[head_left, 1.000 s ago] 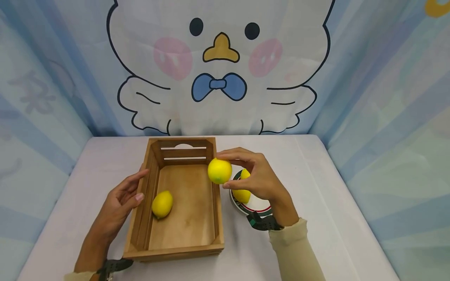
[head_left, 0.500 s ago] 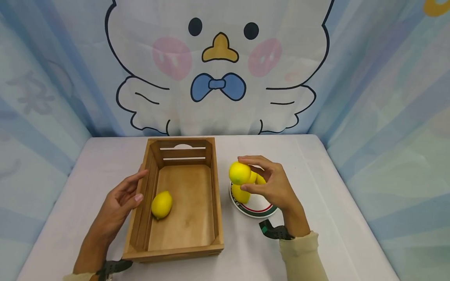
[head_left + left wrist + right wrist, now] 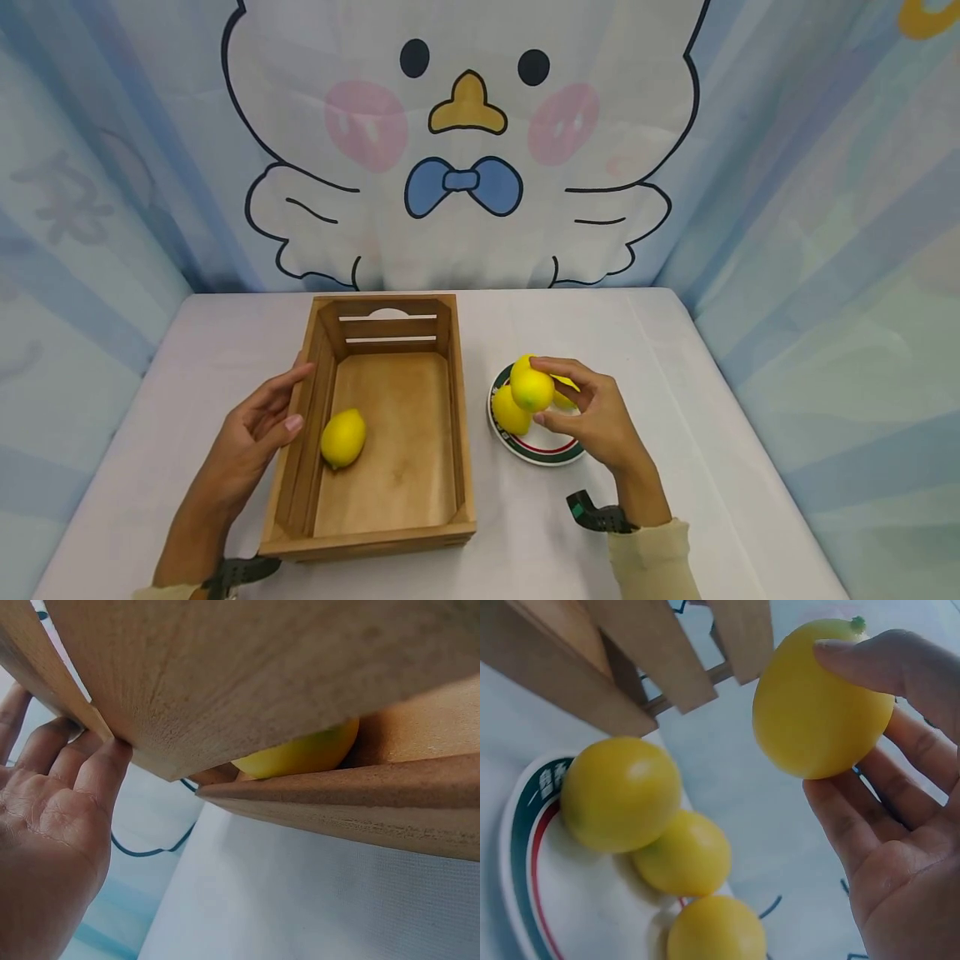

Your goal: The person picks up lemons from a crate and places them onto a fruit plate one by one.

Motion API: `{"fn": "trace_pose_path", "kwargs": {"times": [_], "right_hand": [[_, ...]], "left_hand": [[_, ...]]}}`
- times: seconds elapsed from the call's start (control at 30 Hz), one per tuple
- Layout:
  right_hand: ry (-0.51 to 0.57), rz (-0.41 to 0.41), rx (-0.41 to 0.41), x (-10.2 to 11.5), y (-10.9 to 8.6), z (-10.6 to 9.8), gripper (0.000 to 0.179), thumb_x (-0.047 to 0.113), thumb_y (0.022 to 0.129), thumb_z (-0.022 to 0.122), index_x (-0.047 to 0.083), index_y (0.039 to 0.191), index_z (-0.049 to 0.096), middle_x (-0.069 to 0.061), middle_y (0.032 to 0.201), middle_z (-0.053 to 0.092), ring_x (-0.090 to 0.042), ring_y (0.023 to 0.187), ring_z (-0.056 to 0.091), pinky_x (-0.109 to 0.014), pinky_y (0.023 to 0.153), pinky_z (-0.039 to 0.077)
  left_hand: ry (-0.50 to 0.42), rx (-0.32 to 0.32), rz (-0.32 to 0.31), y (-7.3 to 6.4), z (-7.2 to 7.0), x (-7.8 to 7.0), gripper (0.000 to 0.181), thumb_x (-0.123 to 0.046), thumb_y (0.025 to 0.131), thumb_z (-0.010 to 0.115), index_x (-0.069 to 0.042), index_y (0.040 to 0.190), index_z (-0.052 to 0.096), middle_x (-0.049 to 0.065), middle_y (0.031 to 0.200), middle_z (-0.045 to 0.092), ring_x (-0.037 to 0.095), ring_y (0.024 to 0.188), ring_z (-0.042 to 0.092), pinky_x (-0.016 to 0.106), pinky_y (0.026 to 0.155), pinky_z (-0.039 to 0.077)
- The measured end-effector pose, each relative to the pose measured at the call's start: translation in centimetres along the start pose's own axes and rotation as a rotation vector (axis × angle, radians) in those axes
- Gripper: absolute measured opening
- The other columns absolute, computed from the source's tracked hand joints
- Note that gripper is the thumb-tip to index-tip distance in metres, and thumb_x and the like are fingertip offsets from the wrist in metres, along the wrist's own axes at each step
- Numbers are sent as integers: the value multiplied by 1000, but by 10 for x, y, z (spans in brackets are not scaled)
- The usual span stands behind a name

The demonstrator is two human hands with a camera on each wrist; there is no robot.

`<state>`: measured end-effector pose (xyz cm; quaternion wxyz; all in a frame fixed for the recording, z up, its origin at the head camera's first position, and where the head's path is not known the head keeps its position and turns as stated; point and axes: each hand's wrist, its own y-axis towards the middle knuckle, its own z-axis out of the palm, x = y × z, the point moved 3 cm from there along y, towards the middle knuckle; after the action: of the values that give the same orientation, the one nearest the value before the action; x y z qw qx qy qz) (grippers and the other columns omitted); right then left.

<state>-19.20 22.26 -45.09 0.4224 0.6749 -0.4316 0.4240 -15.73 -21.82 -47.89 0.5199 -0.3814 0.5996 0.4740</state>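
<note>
My right hand (image 3: 600, 421) pinches a yellow lemon (image 3: 532, 391) between thumb and fingers, above the plate (image 3: 551, 457). In the right wrist view that lemon (image 3: 821, 701) shows its green stem end, and it hangs apart from three lemons on the plate, the nearest lemon (image 3: 621, 793) by the rim. Straight fingers of my left hand (image 3: 251, 433) touch the left side of the wooden crate (image 3: 390, 540). One lemon (image 3: 343, 438) lies inside the crate near its left wall; the left wrist view shows only part of that lemon (image 3: 304, 754) between the slats.
The crate and plate stand side by side on a white-covered table (image 3: 712, 467), with a narrow gap between them. Behind rises a curtain (image 3: 465, 242) with a cartoon print, and further curtains close in both sides.
My right hand has carried the lemon from the crate's right edge, rightward and down, to over the plate. The left hand and crate keep their places.
</note>
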Motion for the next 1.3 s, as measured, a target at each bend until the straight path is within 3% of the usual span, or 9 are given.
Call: {"fn": "trace_pose_path", "kwargs": {"times": [0.33,0.63,0.83,1.07,1.3], "right_hand": [[-2,89,-45,-29,-16,-5,64,-6,81,87,11,140,69,-8,152,61,-20,148,51,-19,114,45],[-24,105,-62,-43,-28,-10,60,-1,84,87,7,140,68,-12,150,63,-9,141,54,-15,113,46],[-61,83,-55,-51,-36,-11,59,-1,84,87,0,140,66,-19,147,64,-5,136,55,-14,111,47],[-100,64,-38,-56,-40,-10,63,-5,80,88,9,139,69,-12,144,67,-5,132,57,-15,112,46],[-166,101,-17,-61,-43,-8,63,-4,81,87,14,138,70,-6,143,69,-21,136,61,-12,114,43]], "left_hand": [[14,-11,-10,-1,0,-1,61,5,107,52,-6,165,36,7,179,22,9,166,12,6,118,30],[9,3,9,0,0,0,62,5,107,51,-5,166,34,7,179,21,11,167,9,6,119,29],[25,-13,-14,0,0,0,62,4,107,52,-7,165,35,8,179,20,14,167,8,6,119,29],[39,-24,-32,0,0,-1,61,2,108,53,-9,166,36,8,179,19,16,168,8,6,119,29],[51,-27,-37,0,1,-1,62,1,108,54,-9,166,36,9,180,18,15,167,10,6,118,30]]}}
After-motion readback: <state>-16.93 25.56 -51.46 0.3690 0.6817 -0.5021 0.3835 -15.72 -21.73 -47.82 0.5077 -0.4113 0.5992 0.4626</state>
